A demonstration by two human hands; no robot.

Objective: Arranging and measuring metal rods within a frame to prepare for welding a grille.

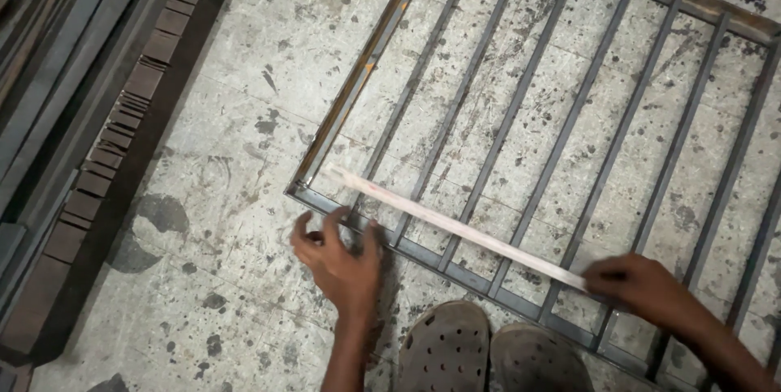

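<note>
A metal grille frame (329, 133) with several parallel bars lies flat on the stained concrete floor. A long pale measuring strip (455, 225) stretches across the bars just above the frame's near rail. My right hand (643, 286) pinches the strip's right end. My left hand (338, 258) rests with spread fingers on the near rail beside the frame's corner, just below the strip's left end. My two dark perforated clogs (488, 351) stand on the floor by the near rail.
Long dark metal bars and a row of short flat metal pieces (122, 115) lie along the left side. The concrete floor (220, 197) is speckled with dark stains.
</note>
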